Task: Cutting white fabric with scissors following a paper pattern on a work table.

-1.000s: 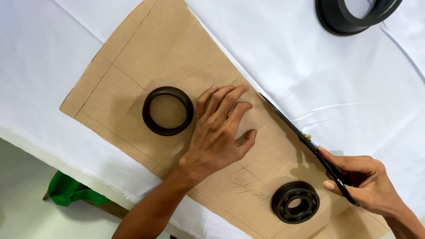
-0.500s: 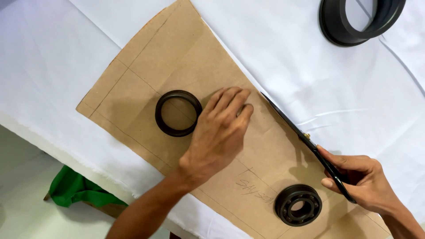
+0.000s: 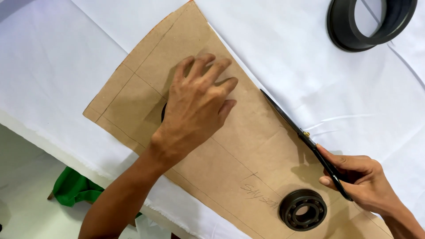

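Our left hand (image 3: 195, 106) lies flat, fingers spread, on the brown paper pattern (image 3: 248, 150) across the white-draped worktop (image 3: 310, 71), covering a dark ring. Our right hand (image 3: 363, 186) is clenched around black scissors (image 3: 305, 139) at the paper's edge. The paper looks light, stiffish and creasable (best pinned flat near the cut). A black bearing (image 3: 303, 209) weighs down one corner beside pencilled handwriting.

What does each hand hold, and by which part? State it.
Right hand grips black scissors by their handles. Left hand holds nothing, lying flat on the brown paper pattern.
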